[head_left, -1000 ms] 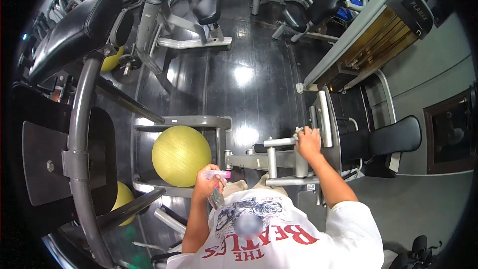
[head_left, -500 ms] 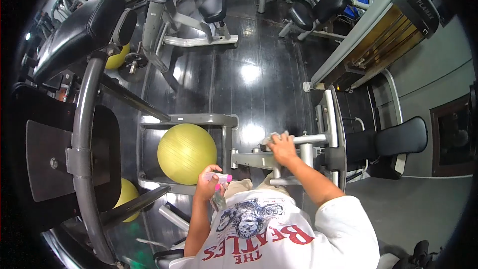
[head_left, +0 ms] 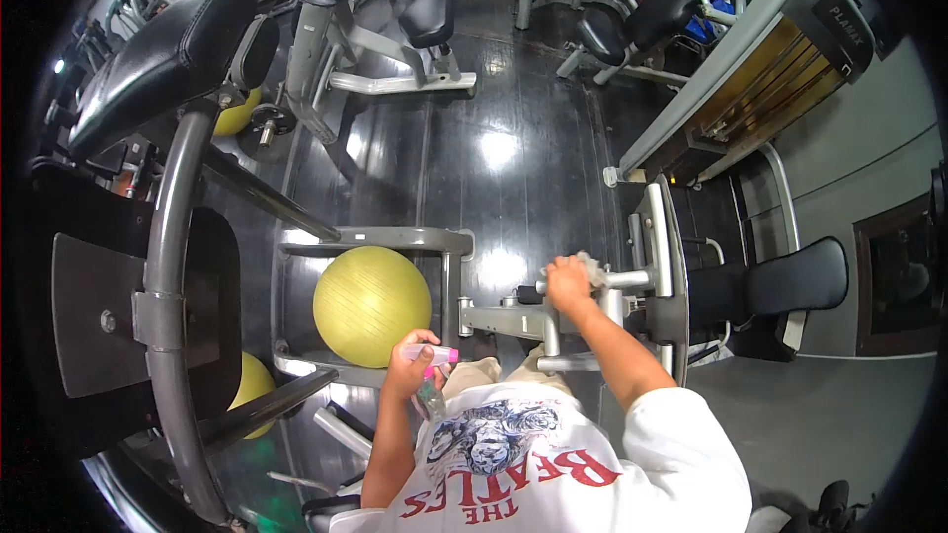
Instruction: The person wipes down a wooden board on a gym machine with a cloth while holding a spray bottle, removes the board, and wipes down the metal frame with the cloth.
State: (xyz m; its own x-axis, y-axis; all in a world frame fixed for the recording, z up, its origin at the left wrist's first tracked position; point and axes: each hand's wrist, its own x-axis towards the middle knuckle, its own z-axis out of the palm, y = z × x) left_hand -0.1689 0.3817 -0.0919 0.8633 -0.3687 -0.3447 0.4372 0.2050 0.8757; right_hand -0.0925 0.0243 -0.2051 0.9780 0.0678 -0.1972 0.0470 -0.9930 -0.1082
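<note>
My left hand (head_left: 408, 363) is wrapped round a spray bottle (head_left: 432, 397) with a pink and clear trigger head, held close to my shirt. Its nozzle points to the right. My right hand (head_left: 568, 286) is closed on a pale cloth (head_left: 592, 268), which bunches out beyond the fingers. Cloth and hand rest at a silver horizontal bar (head_left: 632, 279) of a gym machine. Below them runs the machine's grey frame (head_left: 509, 320), with an upright silver post beside my wrist.
A yellow exercise ball (head_left: 371, 306) sits inside a grey floor frame (head_left: 395, 235) left of centre. A black padded machine (head_left: 163, 64) rises at far left. At right stand a weight-stack tower (head_left: 731, 79) and a black bench pad (head_left: 796, 274). Dark flooring (head_left: 494, 188) lies ahead.
My right hand has shifted slightly right with the cloth, which now shows on the right side of the fingers. The left hand and spray bottle have hardly moved.
</note>
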